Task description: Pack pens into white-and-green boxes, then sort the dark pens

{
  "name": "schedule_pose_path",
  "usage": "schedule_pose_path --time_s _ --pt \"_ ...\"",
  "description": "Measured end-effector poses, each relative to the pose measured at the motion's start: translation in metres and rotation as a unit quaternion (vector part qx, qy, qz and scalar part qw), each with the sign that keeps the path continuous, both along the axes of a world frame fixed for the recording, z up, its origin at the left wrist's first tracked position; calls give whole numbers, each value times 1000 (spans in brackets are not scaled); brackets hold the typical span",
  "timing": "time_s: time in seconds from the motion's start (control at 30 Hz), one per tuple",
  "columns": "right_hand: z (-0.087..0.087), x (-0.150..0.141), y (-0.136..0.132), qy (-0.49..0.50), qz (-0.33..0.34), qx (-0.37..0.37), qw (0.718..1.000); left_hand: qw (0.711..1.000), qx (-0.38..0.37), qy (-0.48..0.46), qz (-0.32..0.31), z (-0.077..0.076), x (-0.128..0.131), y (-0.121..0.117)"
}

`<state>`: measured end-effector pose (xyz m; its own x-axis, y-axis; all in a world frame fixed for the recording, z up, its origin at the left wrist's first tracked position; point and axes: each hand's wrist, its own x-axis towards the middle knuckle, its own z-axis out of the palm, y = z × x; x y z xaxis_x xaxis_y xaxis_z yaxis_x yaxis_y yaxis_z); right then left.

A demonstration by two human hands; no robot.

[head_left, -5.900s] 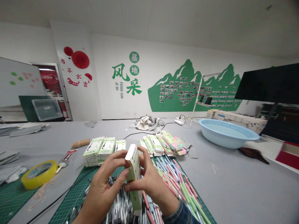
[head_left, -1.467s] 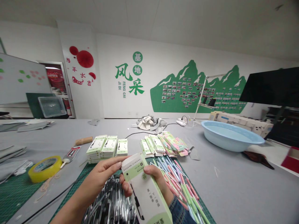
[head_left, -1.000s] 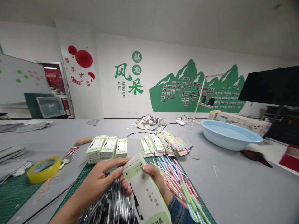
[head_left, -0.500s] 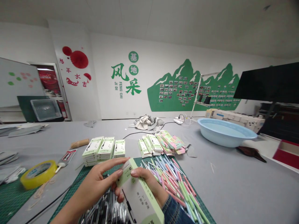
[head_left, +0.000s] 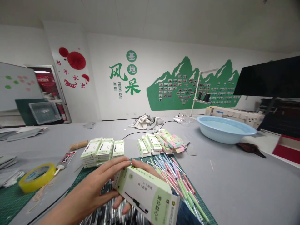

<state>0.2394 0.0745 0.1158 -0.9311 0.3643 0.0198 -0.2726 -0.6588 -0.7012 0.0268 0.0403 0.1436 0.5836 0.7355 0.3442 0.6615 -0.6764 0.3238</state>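
Your left hand (head_left: 99, 179) grips the left end of the pen carton (head_left: 145, 193), near centre above the pens (head_left: 98, 214); your right hand (head_left: 148, 168) clasps it from behind. Likely light, crushable card: hold its edges gently.

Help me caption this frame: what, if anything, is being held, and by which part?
A white-and-green rectangular cardboard box, gripped from behind near its left end by the bare right hand; the bare left hand touches that end.
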Motion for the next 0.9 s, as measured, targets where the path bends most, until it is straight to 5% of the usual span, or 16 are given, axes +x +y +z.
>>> schedule_pose_path --time_s 0.1,0.17,0.27,0.37,0.6,0.9 --pt "-7 0 12 -8 -11 -25 1000 1000 6 -26 10 2 0 24" --pt "-16 -5 20 9 -161 -67 985 996 10 -59 68 -1 -2 55" --pt "-26 -15 24 -23 -313 -146 938 953 32 -8 302 -13 -1 110" --pt "-26 -21 18 -28 -322 -141 936 895 14 92 437 -33 11 151" --pt "-6 -20 0 -50 -338 -39 939 859 27 152 488 -68 45 173" --pt "1 -12 1 -21 -374 -44 926 875 5 152 459 -68 57 180"
